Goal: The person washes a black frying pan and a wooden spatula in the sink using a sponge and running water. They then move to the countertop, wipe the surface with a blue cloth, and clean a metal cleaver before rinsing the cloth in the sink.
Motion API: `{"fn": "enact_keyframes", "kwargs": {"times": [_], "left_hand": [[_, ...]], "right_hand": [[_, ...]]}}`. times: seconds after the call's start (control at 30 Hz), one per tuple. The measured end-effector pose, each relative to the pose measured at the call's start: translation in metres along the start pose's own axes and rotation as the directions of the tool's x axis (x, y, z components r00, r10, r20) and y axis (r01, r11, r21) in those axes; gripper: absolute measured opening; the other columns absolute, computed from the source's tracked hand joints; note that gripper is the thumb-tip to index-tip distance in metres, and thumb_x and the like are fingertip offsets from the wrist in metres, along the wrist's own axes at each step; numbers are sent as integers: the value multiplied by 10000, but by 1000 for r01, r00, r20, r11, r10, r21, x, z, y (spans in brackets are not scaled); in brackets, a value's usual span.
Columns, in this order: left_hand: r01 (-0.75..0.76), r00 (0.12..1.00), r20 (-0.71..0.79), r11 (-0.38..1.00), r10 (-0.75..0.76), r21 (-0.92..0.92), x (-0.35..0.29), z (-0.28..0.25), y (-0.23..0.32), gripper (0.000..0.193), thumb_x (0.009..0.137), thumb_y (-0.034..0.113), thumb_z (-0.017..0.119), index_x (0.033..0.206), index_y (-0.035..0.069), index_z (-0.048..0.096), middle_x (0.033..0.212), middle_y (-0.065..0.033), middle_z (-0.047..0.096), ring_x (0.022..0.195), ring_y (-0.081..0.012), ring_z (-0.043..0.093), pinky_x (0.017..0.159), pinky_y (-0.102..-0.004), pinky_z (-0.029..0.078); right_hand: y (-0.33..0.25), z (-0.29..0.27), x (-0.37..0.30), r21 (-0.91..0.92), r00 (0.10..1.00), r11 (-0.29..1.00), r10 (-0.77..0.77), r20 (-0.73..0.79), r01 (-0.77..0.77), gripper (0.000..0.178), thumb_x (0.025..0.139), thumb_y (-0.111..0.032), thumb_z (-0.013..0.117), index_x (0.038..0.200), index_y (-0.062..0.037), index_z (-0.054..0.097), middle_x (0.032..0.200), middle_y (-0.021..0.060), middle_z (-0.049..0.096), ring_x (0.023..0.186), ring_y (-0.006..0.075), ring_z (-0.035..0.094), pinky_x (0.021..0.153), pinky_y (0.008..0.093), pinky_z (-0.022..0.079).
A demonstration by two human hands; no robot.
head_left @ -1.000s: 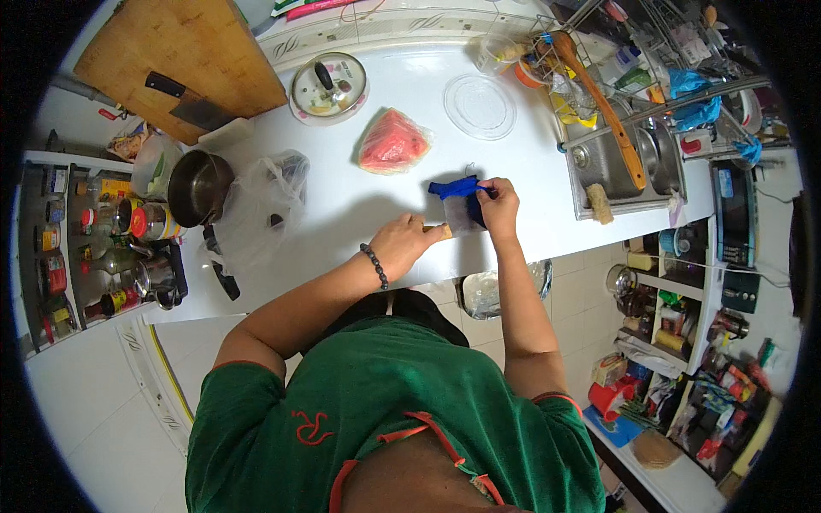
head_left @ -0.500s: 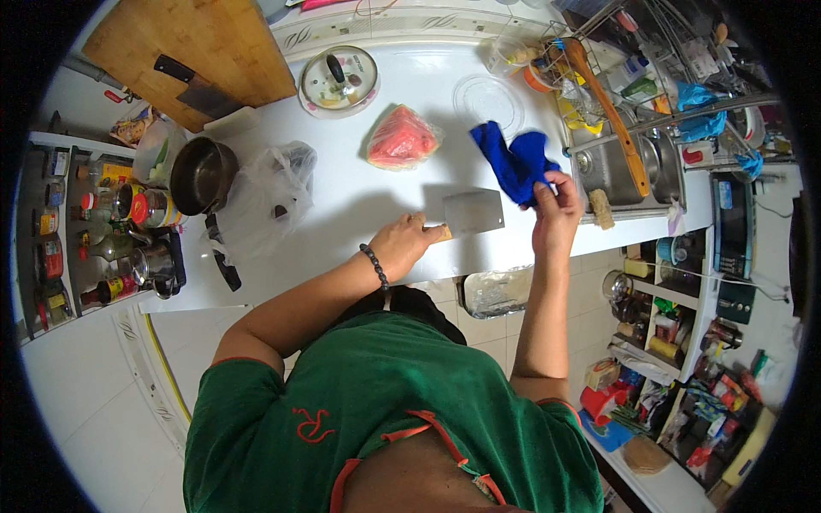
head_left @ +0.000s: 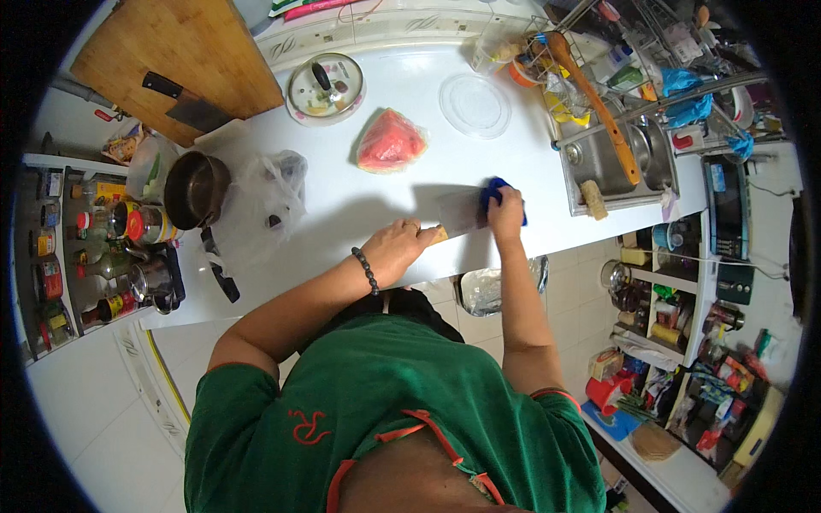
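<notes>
My left hand (head_left: pixel 389 250) is closed around the short wooden handle of a cleaver (head_left: pixel 460 214), held low over the white countertop near its front edge. The wide metal blade points to the right. A bunched blue cloth (head_left: pixel 491 195) is gripped in my right hand (head_left: pixel 507 214), and it covers the far end of the blade. Beyond the cleaver sits a wedge of red watermelon (head_left: pixel 391 142) wrapped in clear plastic film. To the right of that lies a round clear plastic lid (head_left: pixel 475 106).
A dark pot (head_left: pixel 197 190) and a clear plastic bag (head_left: pixel 256 201) stand at the left. Behind them a wooden board (head_left: pixel 184 51) leans with another cleaver on it. A glass pot lid (head_left: pixel 326 89) lies at the back. The sink (head_left: pixel 599 175) and dish rack are on the right.
My right hand has brought the blue cloth down and to the left, from hanging loose in the air onto the cleaver's blade. My left hand has kept hold of the handle.
</notes>
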State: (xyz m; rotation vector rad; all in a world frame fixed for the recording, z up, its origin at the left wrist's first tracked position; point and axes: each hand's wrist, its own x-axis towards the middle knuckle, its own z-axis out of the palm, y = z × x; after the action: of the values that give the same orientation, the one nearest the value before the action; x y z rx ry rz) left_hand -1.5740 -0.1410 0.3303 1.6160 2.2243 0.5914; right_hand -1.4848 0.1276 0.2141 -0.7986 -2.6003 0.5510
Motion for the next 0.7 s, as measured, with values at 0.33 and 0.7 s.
{"fn": "enact_keyframes", "kwargs": {"times": [0.33,0.7], "left_hand": [[3,921,-364,935,-141,-354,-14,-119,3,295,730,59,711,971,47,541,937,-82,593,834,-229,622,721,-319,505],[-49,524,-792,918,-313,-395,-105,-288,-87,400,799,103,673,1170,101,523,940,-37,622,820,-128,599,678,-275,434]], "right_hand": [[36,5,3,-60,991,989,-136,-15,135,311,716,-55,637,1006,23,557,1011,221,565,959,395,531,868,444,428],[19,-4,-1,-63,994,997,59,93,-53,289,734,-36,614,1003,23,526,1002,209,542,966,378,509,874,420,414]]}}
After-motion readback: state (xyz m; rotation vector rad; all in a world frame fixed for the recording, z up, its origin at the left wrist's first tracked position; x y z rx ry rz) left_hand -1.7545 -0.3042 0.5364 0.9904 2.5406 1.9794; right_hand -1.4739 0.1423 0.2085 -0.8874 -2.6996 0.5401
